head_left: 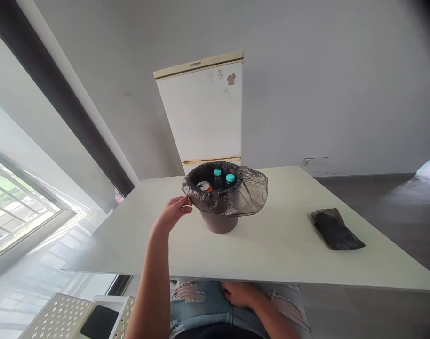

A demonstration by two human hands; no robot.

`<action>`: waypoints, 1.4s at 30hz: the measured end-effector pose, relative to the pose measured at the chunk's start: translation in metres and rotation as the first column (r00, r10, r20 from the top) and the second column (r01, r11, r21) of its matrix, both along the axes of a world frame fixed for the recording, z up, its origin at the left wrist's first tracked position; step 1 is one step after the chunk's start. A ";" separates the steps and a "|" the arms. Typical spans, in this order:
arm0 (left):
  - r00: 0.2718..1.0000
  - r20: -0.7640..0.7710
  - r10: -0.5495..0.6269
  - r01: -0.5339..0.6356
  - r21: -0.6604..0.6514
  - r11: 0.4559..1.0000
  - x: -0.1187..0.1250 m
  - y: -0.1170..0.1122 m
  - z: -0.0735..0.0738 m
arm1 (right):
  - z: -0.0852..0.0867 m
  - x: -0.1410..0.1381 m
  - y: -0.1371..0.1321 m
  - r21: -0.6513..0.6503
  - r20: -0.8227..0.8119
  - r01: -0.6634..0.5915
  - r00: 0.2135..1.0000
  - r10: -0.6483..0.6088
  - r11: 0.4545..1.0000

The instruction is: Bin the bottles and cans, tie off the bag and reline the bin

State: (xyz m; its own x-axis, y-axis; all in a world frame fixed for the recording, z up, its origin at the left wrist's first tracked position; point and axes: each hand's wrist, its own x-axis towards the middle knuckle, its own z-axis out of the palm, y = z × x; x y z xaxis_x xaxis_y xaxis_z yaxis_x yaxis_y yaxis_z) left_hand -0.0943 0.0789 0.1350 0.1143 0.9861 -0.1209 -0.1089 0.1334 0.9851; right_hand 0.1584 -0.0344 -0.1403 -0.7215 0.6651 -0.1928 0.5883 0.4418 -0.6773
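My left hand point(173, 212) pinches the left edge of a thin black garbage bag point(252, 193) between thumb and fingers. The bag lines a small brown trash bin point(220, 222) and hangs over its rim, bulging out to the right. Inside the lined bin I see two dark bottles with teal caps, a left bottle point(217, 173) and a right bottle point(230, 178). A drink can point(204, 186) with an orange-red side lies at the left inside. Low at the table's front edge, my right hand point(238, 294) rests curled on my jeans, holding nothing visible.
The bin stands on a pale table point(271, 254). A folded pack of black bags point(337, 229) lies at its right. Behind stands a white refrigerator point(208, 113). A perforated white basket point(59, 315) with a dark flat object point(100, 322) is at lower left, below the table.
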 end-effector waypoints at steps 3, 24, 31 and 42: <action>0.990 0.134 -0.043 0.033 0.072 0.997 -0.002 -0.008 0.006 | 0.040 0.010 -0.022 0.004 -0.051 -0.134 0.990 0.134 0.991; 0.870 -0.256 0.422 -0.145 0.684 0.715 0.018 -0.016 0.017 | 0.275 0.115 0.100 0.533 -0.742 0.754 0.635 -0.216 0.384; 0.836 -0.038 0.548 -0.328 0.766 0.553 0.006 0.008 0.046 | 0.299 0.116 0.110 0.157 -0.969 0.879 0.225 -0.101 0.451; 0.960 0.144 0.241 -0.280 0.461 0.842 -0.005 0.034 0.004 | 0.262 0.121 0.126 -0.038 -0.901 0.720 0.275 -0.336 0.693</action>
